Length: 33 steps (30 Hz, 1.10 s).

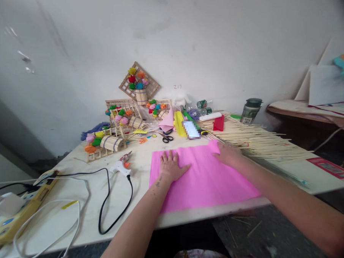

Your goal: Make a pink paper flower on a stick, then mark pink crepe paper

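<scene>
A large sheet of bright pink paper [204, 180], perhaps crepe paper, lies across the front of the table, slightly creased. My left hand [170, 167] presses flat on its left part with the fingers spread. At the far right corner, my right hand [228, 153] is closed on the paper's edge, where a small piece stands up or folds over. Its fingertips are partly hidden. Beyond the sheet lie black-handled scissors [167, 138] and a phone with a blurred screen [191, 130]. To the left rests a white glue gun [121, 168] with a black cord.
Stick-built frames with paper flowers [111, 143] stand at the back left. Many thin wooden sticks [254, 136] cover the right side, near a dark green bottle [251, 110]. A yellow power strip [23, 210] and loose cables lie at the left edge. Behind rises a wall.
</scene>
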{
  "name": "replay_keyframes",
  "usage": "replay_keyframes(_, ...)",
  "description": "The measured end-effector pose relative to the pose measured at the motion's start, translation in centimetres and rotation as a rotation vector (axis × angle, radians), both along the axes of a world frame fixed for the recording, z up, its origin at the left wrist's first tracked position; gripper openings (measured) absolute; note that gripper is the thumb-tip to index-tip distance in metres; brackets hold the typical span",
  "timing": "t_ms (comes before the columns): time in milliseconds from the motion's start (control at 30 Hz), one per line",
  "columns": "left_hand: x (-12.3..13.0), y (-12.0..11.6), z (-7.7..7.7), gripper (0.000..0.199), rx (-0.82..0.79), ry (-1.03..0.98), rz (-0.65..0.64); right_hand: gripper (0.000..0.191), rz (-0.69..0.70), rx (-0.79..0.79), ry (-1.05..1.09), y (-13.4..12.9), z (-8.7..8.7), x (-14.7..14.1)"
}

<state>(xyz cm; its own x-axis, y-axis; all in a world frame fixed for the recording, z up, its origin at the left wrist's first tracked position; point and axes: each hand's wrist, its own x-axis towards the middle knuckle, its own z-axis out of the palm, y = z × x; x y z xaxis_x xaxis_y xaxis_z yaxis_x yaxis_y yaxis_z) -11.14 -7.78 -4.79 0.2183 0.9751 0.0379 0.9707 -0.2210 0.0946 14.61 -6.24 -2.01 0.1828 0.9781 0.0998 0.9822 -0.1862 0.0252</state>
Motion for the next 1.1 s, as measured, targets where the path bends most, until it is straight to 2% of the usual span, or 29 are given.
replay_keyframes(100, 0.0, 0.0, -0.1, 0.101, 0.007, -0.007, 0.004, 0.053, 0.029, -0.001, -0.142, -0.1, 0.3, -1.1)
replay_keyframes(167, 0.0, 0.0, -0.1, 0.101, 0.005, -0.004, 0.017, 0.052, 0.09, 0.052, -0.168, -0.1, 0.6, -2.0)
replay_keyframes(300, -0.1, -0.2, 0.3, 0.1, -0.007, 0.016, 0.074, 0.057, 0.444, 0.185, -0.105, -0.2, -0.6, -4.2)
replay_keyframes(367, -0.4, -0.2, 0.5, 0.098, -0.01, 0.021, 0.096, 0.059, 0.54, 0.161, -0.054, 0.1, -1.9, -5.0)
replay_keyframes(500, -1.3, 0.0, 0.8, 0.094, 0.032, -0.018, 0.132, 0.061, 0.555, 0.018, 0.058, 1.2, -3.9, -5.4)
replay_keyframes(633, -2.0, 0.5, 0.9, 0.096, -0.018, 0.005, 0.158, 0.061, 0.539, -0.018, 0.111, 2.2, -4.2, -5.2)
replay_keyframes(767, -2.2, 0.8, 0.9, 0.097, -0.033, 0.021, 0.153, 0.06, 0.535, -0.025, 0.098, 2.4, -3.6, -5.3)
replay_keyframes(867, -2.2, 0.9, 0.7, 0.097, -0.016, 0.004, 0.147, 0.057, 0.551, -0.052, 0.058, 2.4, -2.2, -6.1)
replay_keyframes(933, -2.3, 1.0, 0.5, 0.097, -0.001, -0.012, 0.147, 0.048, 0.602, -0.052, 0.032, 2.7, -1.0, -7.4)
replay_keyframes(1100, -2.4, 0.9, 0.2, 0.095, 0.027, -0.036, 0.147, 0.03, 0.794, 0.157, 0.121, 4.6, 1.2, -12.9)
